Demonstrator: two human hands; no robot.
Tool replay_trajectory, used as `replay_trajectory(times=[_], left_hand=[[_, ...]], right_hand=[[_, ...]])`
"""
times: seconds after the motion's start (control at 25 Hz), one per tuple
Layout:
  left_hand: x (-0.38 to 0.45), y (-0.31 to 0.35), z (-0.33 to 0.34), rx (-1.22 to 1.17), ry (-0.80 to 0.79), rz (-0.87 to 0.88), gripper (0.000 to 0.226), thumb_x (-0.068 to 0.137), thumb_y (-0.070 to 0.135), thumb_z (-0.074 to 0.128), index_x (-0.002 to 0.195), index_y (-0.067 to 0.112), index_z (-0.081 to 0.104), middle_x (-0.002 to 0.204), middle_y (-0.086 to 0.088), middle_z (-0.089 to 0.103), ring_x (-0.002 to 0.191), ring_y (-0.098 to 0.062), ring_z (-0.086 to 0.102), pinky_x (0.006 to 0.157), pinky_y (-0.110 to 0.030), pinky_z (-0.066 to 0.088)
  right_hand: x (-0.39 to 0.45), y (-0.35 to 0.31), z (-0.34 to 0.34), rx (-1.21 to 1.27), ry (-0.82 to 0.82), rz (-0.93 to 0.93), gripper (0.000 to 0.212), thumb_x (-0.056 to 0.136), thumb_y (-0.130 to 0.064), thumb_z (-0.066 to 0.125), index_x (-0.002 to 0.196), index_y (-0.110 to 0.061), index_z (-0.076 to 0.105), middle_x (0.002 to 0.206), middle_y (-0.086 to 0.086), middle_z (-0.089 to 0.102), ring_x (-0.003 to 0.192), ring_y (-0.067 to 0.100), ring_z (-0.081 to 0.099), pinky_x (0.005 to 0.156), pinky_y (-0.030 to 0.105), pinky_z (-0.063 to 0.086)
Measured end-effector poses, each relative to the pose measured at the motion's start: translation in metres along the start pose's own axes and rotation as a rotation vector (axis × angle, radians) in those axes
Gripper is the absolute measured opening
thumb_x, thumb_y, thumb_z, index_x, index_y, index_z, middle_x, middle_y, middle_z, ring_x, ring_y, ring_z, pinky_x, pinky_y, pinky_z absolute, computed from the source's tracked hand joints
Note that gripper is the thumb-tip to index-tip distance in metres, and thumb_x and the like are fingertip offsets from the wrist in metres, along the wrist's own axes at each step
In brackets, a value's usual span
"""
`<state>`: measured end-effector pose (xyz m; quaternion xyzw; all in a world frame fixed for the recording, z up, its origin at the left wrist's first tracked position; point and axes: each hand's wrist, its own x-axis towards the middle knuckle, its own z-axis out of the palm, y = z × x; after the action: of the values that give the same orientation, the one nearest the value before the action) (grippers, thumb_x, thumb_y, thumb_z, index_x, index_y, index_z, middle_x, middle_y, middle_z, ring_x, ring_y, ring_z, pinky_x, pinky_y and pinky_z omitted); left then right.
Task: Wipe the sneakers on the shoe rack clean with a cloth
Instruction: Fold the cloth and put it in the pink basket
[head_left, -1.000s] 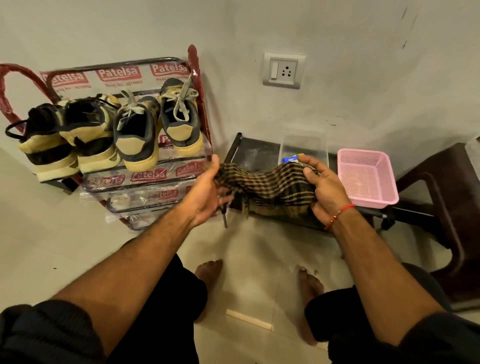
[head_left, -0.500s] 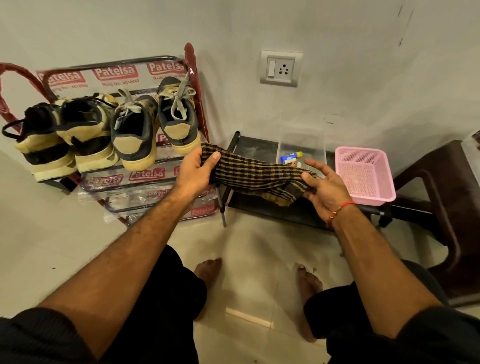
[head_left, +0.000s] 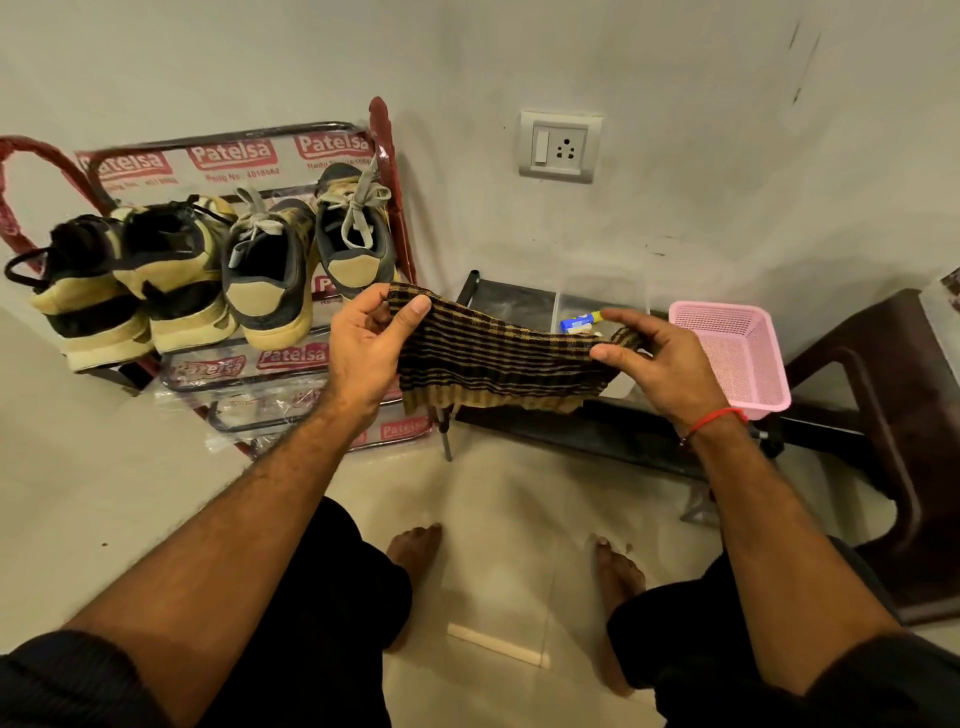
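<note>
The head view looks down at two bare forearms reaching out over a pale tiled floor (head_left: 493, 519). A brown-and-black checked cloth (head_left: 493, 353) is stretched across the centre of the frame between both hands. The left hand (head_left: 363, 348) pinches the cloth's left end between thumb and curled fingers, just below the rightmost sneaker. The right hand (head_left: 660, 364) pinches the right end, with a red thread bracelet (head_left: 711, 418) on its wrist. In the upper left, four black-and-tan sneakers (head_left: 208, 280) sit side by side, toes toward the camera, on the top shelf of a red shoe rack (head_left: 387, 171) wrapped in printed plastic. To the right of centre, a pink plastic basket (head_left: 737, 353) rests on a low dark stand (head_left: 597, 431), beside a dark brown plastic chair (head_left: 893, 415) at the right edge. A wall socket (head_left: 558, 147) is mounted on the wall above.
</note>
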<state>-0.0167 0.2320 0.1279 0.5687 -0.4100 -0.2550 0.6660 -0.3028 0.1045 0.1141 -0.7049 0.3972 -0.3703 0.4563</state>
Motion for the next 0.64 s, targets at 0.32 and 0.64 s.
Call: replay_trajectory(times=[0.32,0.64], left_hand=[[-0.008,-0.013,0.020,0.123,0.065,-0.313,0.015,0.100,0.019,0.063,0.112,0.017,0.072,0.100,-0.001,0.079,0.099,-0.016,0.075,0.094,-0.044,0.059],[-0.041,-0.018,0.070,0.138,-0.262,-0.084,0.053,0.089,0.017,0.078,0.136,0.020,0.054,0.127,0.002,0.069,0.119,-0.011,0.065,0.103,-0.033,0.053]], right_hand=[[0.001,0.009,0.024,-0.069,0.170,0.300,0.036,0.088,-0.039,0.070,0.069,-0.010,0.064,0.074,0.008,0.065,0.077,0.018,0.062,0.082,0.048,0.055],[-0.017,-0.037,0.063,0.598,-0.113,0.289,0.045,0.097,-0.046,0.051,0.118,-0.010,0.066,0.115,0.014,0.071,0.109,0.026,0.068,0.097,0.041,0.054]])
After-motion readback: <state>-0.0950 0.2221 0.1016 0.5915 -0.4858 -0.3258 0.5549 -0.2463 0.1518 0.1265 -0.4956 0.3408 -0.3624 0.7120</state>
